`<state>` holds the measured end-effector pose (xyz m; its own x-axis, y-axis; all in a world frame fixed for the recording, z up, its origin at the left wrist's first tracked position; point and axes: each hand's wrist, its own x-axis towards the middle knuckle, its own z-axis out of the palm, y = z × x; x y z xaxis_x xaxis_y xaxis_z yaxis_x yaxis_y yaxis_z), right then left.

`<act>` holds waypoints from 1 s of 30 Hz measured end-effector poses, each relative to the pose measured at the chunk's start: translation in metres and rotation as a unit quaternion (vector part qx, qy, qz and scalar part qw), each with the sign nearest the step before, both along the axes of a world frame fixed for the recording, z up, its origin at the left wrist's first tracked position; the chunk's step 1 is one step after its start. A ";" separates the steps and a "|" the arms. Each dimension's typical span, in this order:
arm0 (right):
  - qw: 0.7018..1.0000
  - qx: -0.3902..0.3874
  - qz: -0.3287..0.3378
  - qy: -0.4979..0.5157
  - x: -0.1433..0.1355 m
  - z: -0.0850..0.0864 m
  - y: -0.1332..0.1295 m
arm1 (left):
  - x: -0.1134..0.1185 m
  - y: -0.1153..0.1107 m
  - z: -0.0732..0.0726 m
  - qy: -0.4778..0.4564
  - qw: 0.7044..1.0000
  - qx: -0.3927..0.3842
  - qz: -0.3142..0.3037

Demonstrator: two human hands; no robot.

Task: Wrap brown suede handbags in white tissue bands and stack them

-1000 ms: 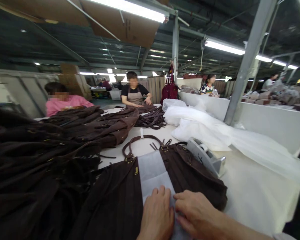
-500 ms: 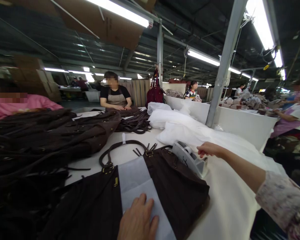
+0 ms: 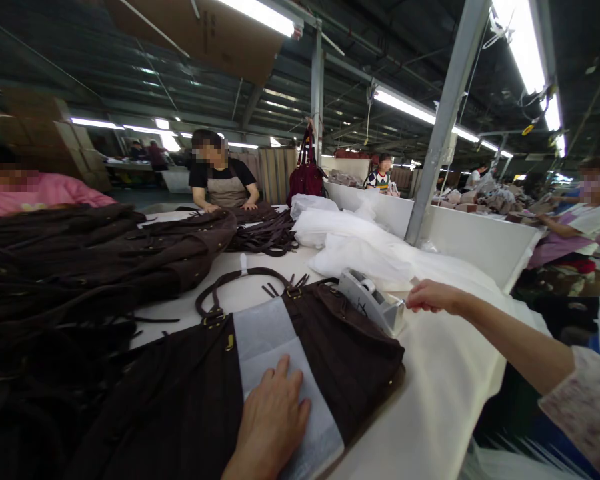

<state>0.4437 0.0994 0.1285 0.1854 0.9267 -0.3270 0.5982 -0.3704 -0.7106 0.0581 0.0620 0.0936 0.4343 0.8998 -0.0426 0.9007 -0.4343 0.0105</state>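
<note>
A dark brown handbag [image 3: 190, 380] lies flat on the table, its looped handle stretched out behind it. A pale grey-white paper band [image 3: 265, 327] wraps across the middle of the bag. My left hand [image 3: 275, 410] rests on this paper, fingers spread and pressing lightly. On the bag's right side sits a grey tape dispenser [image 3: 367, 300] with a roll inside. Just off the dispenser's right end, my right hand [image 3: 437, 297] is closed in a pinch on a piece of clear tape, of which only a small bit shows at the fingertips.
Dark brown bags [image 3: 170, 250] are heaped along the left. White wrapping sheets [image 3: 360, 243] spread over the right and back of the table. A metal post [image 3: 443, 133] rises behind them beside a white partition [image 3: 480, 247]. Several people work around; one in an apron [image 3: 227, 190] stands opposite.
My right hand has moved right, away from the dispenser, and now pinches tape. My left hand stays on the paper band. The view has shifted slightly.
</note>
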 end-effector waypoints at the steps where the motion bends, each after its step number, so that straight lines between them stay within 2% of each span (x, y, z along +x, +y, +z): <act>1: 1.000 -0.001 -0.002 0.001 0.000 -0.008 -0.008 | 0.001 0.000 0.001 0.001 1.000 -0.001 0.000; 5: 1.000 0.004 -0.004 -0.010 -0.003 -0.038 -0.024 | 0.002 -0.001 0.004 -0.014 1.000 -0.026 0.000; 8: 0.999 -0.010 0.010 -0.043 -0.002 -0.046 -0.030 | 0.000 -0.005 0.004 -0.049 0.998 -0.040 0.011; 10: 0.999 -0.021 0.014 -0.044 0.000 -0.037 -0.037 | -0.001 -0.009 0.002 -0.062 0.997 -0.044 0.025; 13: 0.997 -0.022 0.024 0.069 -0.015 0.000 -0.045 | 0.000 -0.012 -0.001 -0.069 0.996 -0.049 0.026; 16: 0.969 -0.041 0.109 0.217 -0.073 0.037 -0.040 | 0.003 -0.012 -0.004 -0.074 0.996 -0.046 0.023; 18: 0.940 -0.079 0.178 0.281 -0.128 0.041 -0.026 | 0.003 -0.012 -0.006 -0.081 0.995 -0.040 0.031; 20: 0.920 -0.093 0.203 0.321 -0.181 0.025 -0.005 | 0.002 -0.012 -0.009 -0.092 0.994 -0.039 0.039; 23: 0.937 -0.065 0.194 0.283 -0.235 -0.018 0.028 | -0.001 -0.014 -0.010 -0.106 0.992 -0.052 0.042; 26: 0.957 -0.024 0.177 0.227 -0.254 -0.053 0.050 | -0.004 -0.016 -0.011 -0.123 0.990 -0.055 0.042; 30: 0.965 0.013 0.171 0.199 -0.253 -0.068 0.059 | -0.004 -0.016 -0.012 -0.134 0.988 -0.067 0.049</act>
<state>0.1906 0.1585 0.0609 -0.2679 0.9201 -0.2858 0.3609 -0.1792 -0.9152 0.0544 0.0458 0.0814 0.3580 0.9318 -0.0590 0.8952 -0.3246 0.3052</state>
